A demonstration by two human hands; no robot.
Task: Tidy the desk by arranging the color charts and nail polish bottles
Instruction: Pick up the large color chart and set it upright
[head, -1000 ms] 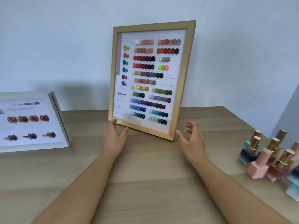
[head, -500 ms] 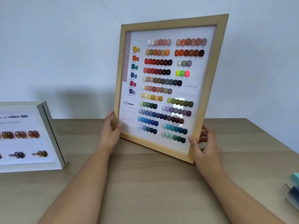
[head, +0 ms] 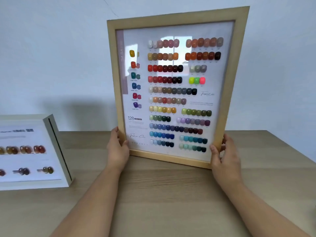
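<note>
A large colour chart in a light wooden frame (head: 174, 21), with rows of many coloured nail swatches, stands upright in the middle, held above the desk and slightly tilted. My left hand (head: 118, 149) grips its lower left edge. Its lower right corner sits in my right hand (head: 224, 158), thumb on the front and fingers behind. A second colour chart in a white frame (head: 56, 147) lies propped at the left with brown and amber swatches. No nail polish bottles are in view.
The wooden desk (head: 162, 194) runs across the view and ends at a plain white wall (head: 51, 57) behind. The desk's right edge slants away at the far right.
Both hands went from open in front of the wooden-framed chart to gripping its lower sides, and the chart has come up off the desk and closer. The bottles at the right have left the view.
</note>
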